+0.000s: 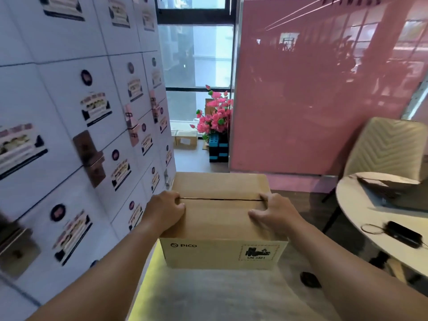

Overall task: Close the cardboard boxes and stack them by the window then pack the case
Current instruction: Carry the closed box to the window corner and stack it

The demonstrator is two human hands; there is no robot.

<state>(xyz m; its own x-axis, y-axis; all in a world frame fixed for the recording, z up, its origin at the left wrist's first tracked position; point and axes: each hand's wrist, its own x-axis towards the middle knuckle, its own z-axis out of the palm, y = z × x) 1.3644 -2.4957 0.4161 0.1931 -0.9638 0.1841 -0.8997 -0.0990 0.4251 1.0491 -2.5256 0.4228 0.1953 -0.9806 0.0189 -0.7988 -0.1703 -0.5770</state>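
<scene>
A brown cardboard box (220, 218) marked PICO is carried in front of me, its top flaps folded down with a thin dark seam across the middle. My left hand (165, 210) grips the box's left top edge, thumb on the flap. My right hand (269, 213) grips the right top edge, thumb lying on the lid. Ahead stands the window (196, 66), with two small closed cardboard boxes (185, 140) on the floor beneath it. No case is in view.
A wall of white stacked cartons (69, 112) runs along the left. Pink artificial flowers (215, 114) stand on black-and-blue crates (218, 149) by the window. A pink glass partition (312, 89) is right, then a chair (384, 147) and a round white table (375, 214) holding a black device (403, 234).
</scene>
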